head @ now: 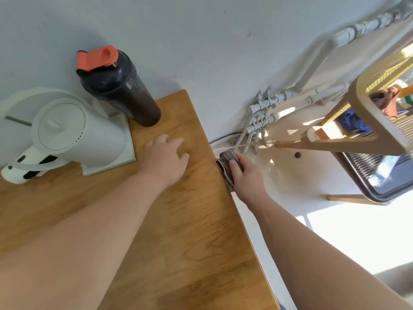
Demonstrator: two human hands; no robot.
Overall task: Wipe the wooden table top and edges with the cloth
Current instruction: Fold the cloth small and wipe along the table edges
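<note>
Right hand presses the cloth against the tabletop edge.
Its fingers clamp the cloth; left hand lies flat, fingers spread (bare wood around it).

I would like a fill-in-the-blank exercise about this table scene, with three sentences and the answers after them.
1. The right hand presses the cloth against the table's ______ edge.
2. The left hand lies flat on the wooden ______.
3. The dark bottle beside the white kettle has a lid coloured ______.

Answers: right; table top; orange
</note>
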